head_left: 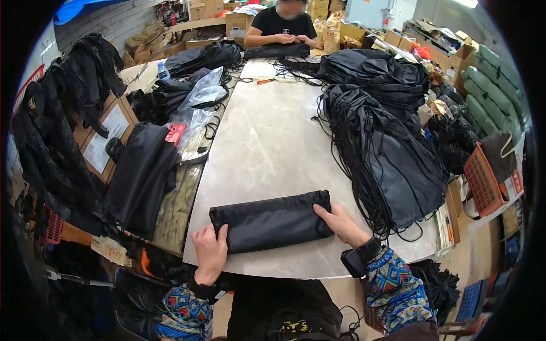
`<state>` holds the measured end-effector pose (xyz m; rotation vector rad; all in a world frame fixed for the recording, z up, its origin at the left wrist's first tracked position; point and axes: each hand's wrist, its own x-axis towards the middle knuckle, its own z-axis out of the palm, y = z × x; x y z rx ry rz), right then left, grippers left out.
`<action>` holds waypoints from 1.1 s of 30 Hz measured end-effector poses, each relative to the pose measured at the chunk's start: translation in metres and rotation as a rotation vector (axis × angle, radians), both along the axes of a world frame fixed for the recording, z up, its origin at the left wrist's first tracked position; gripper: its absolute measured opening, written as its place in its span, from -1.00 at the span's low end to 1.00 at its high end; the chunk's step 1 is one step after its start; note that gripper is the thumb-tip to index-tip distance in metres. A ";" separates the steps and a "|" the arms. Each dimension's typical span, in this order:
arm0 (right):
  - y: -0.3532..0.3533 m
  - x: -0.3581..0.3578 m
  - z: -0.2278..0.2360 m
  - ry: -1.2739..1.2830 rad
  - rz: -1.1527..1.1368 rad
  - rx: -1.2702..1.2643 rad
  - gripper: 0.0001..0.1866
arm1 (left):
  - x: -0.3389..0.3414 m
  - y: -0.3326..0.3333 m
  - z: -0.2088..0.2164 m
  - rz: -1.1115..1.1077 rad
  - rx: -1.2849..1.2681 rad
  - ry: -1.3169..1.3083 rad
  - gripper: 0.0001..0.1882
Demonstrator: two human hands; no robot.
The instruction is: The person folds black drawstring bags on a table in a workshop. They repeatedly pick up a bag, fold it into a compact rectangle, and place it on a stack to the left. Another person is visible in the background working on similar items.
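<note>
While the left hand (210, 253) had one end and the right hand (344, 224) the other, a folded black bundle (273, 224) lay at the near edge of the surface (261, 148), its right end angled slightly farther from that edge. Both hands were partly closed on it! On the left, the thumb sat on top and the fingers bent close to the end; on the right, the thumb pressed the upper face, and how far the fingers went under I couldn't tell. Patterned sleeves (398, 290) reached in toward the surface's near edge.

And what a pile along the surface's right side: black drawstring bags (392, 159), cords spilling inward in tangles! Over to the left of the surface, black folded fabric (142, 176) lay near a small red item (175, 133) and clear plastic bags (202, 91), with dark strips (62, 113) hanging farther out.

Up at the surface's far end, a co-worker (282, 25) in black had both hands together behind another dark bundle (277, 51), while a small orange item (264, 82) lay just this side. Well off the surface's right edge stood an orange basket (483, 176).
</note>
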<state>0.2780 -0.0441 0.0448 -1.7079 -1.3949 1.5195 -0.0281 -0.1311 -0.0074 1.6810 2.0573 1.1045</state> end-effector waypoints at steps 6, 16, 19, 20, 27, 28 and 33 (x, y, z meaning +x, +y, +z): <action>0.010 0.002 -0.025 0.010 0.010 0.049 -0.53 | 0.024 0.014 0.057 -0.054 0.313 0.575 -0.58; -0.010 -0.022 -0.005 -0.471 0.124 1.087 -0.60 | 0.075 0.042 0.002 -0.566 -0.022 0.613 -0.41; -0.023 -0.045 -0.008 -0.788 0.638 1.206 -0.52 | 0.076 0.044 0.002 -0.596 -0.045 0.601 -0.41; -0.023 -0.045 -0.027 -0.762 0.669 1.058 -0.42 | 0.073 0.044 0.000 -0.603 -0.055 0.596 -0.40; -0.014 -0.016 -0.042 -0.826 0.509 0.878 -0.33 | 0.054 0.075 0.007 -0.333 -0.131 0.239 -0.58; -0.016 -0.017 -0.039 -0.814 0.510 0.881 -0.34 | 0.052 0.079 0.013 -0.324 -0.166 0.315 -0.61; -0.010 -0.005 -0.040 -0.334 0.239 0.942 -0.50 | 0.037 0.084 0.007 -0.398 -0.113 0.354 -0.72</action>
